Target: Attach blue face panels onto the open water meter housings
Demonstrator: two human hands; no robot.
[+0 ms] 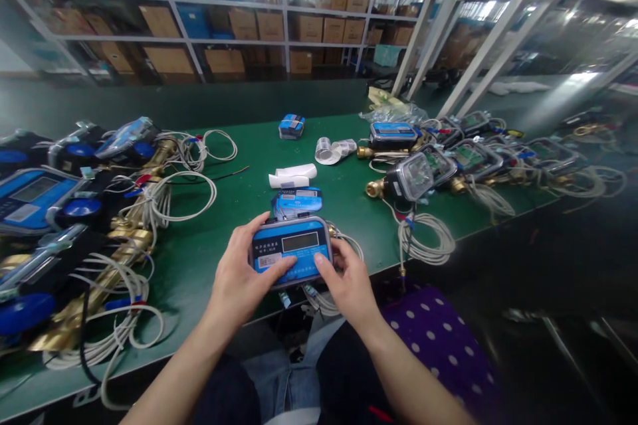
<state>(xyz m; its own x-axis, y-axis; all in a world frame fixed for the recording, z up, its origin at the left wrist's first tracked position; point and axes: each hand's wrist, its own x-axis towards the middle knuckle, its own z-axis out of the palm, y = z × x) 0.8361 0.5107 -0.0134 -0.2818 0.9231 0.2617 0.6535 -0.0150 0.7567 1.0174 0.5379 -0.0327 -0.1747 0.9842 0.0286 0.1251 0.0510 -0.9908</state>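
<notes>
In front of me at the table's near edge is a meter (304, 244) with a blue face, a small grey display and a clear cover. My left hand (244, 265) grips its left side, thumb laid over the lower face. From the right, my right hand (346, 275) holds the other side, its thumb also on the face. White coiled cable (321, 302) hangs below the meter, and a brass fitting partly shows behind its right side. Just beyond it lie blue face labels (298, 200) and curled white paper (293, 174).
Several finished-looking blue meters (37, 196) with brass pipes and cables crowd the left. Open-faced meters (416, 176) line the right, with coiled cable (426, 239). A banded blue stack (291, 126) and a label roll (329, 150) sit farther back on the green table (249, 146).
</notes>
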